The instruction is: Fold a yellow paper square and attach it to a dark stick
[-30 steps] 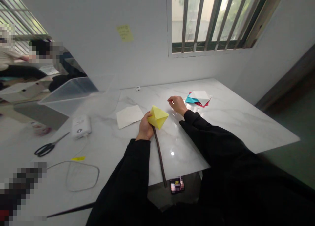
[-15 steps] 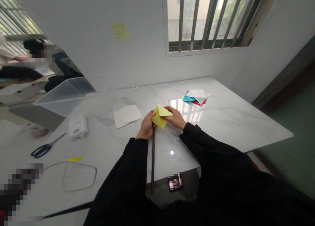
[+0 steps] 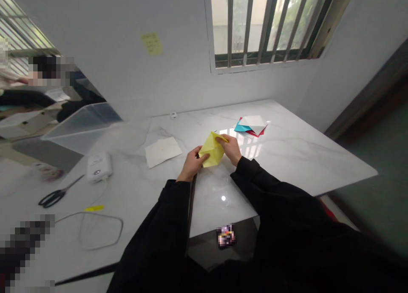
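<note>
A folded sheet of yellow paper [image 3: 213, 150] is held above the white table between both hands. My left hand [image 3: 191, 163] is closed on its lower left edge, thumb on top. Gripping the upper right corner is my right hand [image 3: 231, 148], its thumb and fingers pinching the paper. Creases run across the sheet, and it is partly opened into a flattish shape. A thin, dark brown stick-like strip [image 3: 192, 193] runs down from beneath my left hand along the sleeve; whether the hand holds it I cannot tell.
On the table lie off-white paper [image 3: 163, 152], a stack of coloured folded papers [image 3: 251, 126], scissors [image 3: 54, 197], a white device [image 3: 99, 166] with a cable, and a yellow strip [image 3: 94, 208]. A clear plastic bin [image 3: 83, 123] stands at left. Another person [image 3: 47, 69] is at far left.
The yellow paper has gone from a pointed, folded form to a wider, flatter one. My hands have shifted their grip on it, and the brown strip has swung left against the sleeve.
</note>
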The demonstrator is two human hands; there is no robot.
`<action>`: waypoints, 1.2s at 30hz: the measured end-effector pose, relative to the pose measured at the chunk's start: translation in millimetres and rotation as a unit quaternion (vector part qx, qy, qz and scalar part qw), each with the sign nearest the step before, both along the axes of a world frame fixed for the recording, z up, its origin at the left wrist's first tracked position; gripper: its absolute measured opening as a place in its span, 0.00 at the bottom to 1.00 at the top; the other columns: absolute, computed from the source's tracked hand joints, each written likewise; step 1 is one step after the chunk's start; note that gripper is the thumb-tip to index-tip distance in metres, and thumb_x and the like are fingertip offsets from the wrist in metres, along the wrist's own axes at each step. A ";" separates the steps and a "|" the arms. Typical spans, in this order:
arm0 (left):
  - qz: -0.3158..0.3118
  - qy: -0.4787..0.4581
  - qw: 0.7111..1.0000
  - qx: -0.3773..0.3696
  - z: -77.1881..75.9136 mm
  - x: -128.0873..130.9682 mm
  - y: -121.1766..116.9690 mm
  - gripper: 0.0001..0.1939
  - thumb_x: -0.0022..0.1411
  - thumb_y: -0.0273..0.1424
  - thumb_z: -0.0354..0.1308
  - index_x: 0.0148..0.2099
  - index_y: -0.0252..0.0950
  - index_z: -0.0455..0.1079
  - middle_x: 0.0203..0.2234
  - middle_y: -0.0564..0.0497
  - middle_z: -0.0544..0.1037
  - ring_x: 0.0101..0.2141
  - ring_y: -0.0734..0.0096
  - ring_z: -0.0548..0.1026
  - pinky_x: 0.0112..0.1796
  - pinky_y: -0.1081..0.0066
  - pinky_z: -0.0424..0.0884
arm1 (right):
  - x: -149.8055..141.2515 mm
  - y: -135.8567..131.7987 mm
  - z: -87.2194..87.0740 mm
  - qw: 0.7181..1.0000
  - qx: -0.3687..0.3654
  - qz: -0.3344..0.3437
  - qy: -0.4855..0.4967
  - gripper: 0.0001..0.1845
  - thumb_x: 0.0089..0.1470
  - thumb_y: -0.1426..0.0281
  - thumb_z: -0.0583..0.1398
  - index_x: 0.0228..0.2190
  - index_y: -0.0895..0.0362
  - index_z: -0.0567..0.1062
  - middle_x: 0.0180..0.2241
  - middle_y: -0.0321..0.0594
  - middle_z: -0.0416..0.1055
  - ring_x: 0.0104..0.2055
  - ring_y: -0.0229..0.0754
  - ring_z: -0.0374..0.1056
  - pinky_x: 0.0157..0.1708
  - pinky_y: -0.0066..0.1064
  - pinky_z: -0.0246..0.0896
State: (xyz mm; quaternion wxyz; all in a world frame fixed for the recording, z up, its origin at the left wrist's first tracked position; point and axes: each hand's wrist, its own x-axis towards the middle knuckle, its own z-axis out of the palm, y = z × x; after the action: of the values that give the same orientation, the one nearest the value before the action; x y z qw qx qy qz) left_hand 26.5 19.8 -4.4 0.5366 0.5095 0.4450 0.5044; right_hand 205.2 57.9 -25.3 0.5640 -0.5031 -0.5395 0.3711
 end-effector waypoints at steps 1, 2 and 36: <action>0.017 0.004 1.000 -0.005 -1.0 0.7 1.0 0.14 0.42 0.24 0.73 0.34 0.35 0.76 0.28 0.51 0.79 0.28 0.69 0.74 0.27 0.76 0.67 | -1.1 0.3 -0.1 1.000 -0.001 0.008 0.007 0.17 0.59 0.56 0.61 0.38 0.56 0.81 0.37 0.39 0.80 0.41 0.45 0.74 0.42 0.32 0.69; 0.035 0.006 0.999 -0.010 -1.7 1.1 2.0 0.12 0.44 0.26 0.73 0.33 0.35 0.76 0.26 0.52 0.78 0.26 0.69 0.73 0.26 0.77 0.65 | -2.1 0.3 -0.1 1.000 -0.003 0.017 0.012 0.15 0.58 0.59 0.61 0.39 0.56 0.81 0.38 0.39 0.80 0.42 0.45 0.74 0.43 0.33 0.69; 0.235 -0.031 0.969 0.065 -9.2 -15.9 16.6 0.25 0.52 0.50 0.70 0.38 0.31 0.79 0.29 0.46 0.82 0.32 0.61 0.79 0.37 0.64 0.75 | -2.9 2.0 -5.8 0.942 -0.121 0.042 0.309 0.21 0.45 0.58 0.73 0.38 0.57 0.81 0.36 0.40 0.81 0.35 0.40 0.75 0.38 0.31 0.72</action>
State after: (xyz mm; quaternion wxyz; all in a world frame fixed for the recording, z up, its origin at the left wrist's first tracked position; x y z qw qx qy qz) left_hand 10.6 36.4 -13.6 0.3824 0.4082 0.5015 0.6600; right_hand 202.3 59.9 -31.2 0.6220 -0.4051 -0.3106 0.5938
